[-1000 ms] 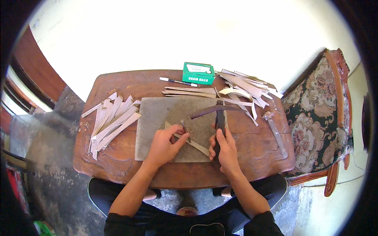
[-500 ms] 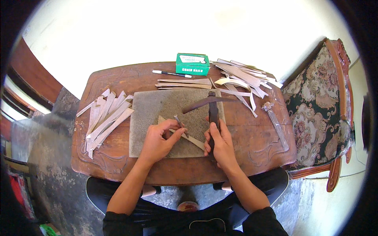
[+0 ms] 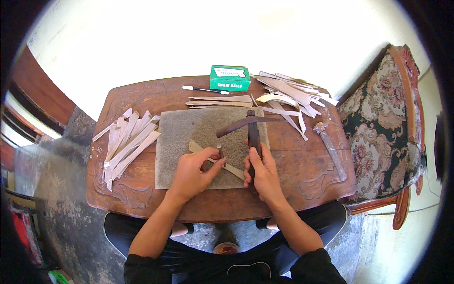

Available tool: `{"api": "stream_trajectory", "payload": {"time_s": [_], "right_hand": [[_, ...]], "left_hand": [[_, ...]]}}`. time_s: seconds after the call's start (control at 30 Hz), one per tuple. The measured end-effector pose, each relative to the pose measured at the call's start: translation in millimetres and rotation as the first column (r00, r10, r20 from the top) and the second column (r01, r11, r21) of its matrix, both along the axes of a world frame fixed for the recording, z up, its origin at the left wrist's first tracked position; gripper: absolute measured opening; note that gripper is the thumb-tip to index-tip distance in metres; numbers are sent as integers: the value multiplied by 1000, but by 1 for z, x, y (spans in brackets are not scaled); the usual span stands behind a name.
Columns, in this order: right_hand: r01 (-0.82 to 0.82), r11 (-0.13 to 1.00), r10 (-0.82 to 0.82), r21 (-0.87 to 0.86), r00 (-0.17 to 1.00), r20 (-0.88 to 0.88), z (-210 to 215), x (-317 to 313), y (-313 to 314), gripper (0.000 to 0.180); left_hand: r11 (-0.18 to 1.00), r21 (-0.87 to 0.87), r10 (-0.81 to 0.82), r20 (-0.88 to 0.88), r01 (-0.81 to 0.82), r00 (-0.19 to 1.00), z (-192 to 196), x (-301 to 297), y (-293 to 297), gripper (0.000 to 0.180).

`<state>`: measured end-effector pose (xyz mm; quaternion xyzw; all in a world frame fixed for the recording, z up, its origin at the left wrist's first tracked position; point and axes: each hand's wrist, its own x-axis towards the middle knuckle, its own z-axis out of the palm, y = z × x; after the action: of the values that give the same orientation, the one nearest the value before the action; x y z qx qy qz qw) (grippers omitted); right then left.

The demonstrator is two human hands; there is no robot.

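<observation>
My left hand (image 3: 197, 171) pinches a short metal punch (image 3: 220, 150), which stands nearly upright over a pale flat strip (image 3: 233, 171). That strip lies slantwise on a grey rectangular slab (image 3: 182, 130), partly hidden under my fingers. Wrapped round the dark handle of a hammer (image 3: 254, 132), my right hand (image 3: 266, 176) holds it just right of the punch. The hammer's long, slightly curved head (image 3: 236, 126) reaches left, its end above the punch's top with a small gap visible.
Pale strips (image 3: 128, 137) are heaped left of the slab, and more (image 3: 288, 92) at the back right. A green box (image 3: 230, 78) and a pen (image 3: 205, 90) sit at the back. A second hammer-like tool (image 3: 332, 152) lies right. A floral-upholstered chair (image 3: 378, 128) stands beside the carved wooden table (image 3: 302, 165).
The punch has tilted from a slant to nearly upright as my left fingers shifted slightly. My right hand and the hammer have moved a little left.
</observation>
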<state>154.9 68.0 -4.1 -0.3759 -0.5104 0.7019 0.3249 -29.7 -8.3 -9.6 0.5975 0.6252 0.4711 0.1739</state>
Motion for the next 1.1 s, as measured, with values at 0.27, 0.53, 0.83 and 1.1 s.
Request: {"api": "stream_trajectory", "payload": {"time_s": [0.27,0.53,0.83,1.1], "right_hand": [[-10,999,10,-44,1000,17,9,2,2,37],[-85,861,-120,501,924,363,69,31,-1,33],[-259,678,-113,688,888,446,108,48,-22,37],[-318,624,-84,714,881,465,116,50,-20,43]], "left_hand": [[997,72,-7,-70,13,998,1,6,-2,17],[992,120,-25,-68,34,997,-2,5,-4,20],[987,156,-34,-97,48,995,-3,5,-2,19],[986,159,-36,-98,51,995,-3,6,-2,20]]}}
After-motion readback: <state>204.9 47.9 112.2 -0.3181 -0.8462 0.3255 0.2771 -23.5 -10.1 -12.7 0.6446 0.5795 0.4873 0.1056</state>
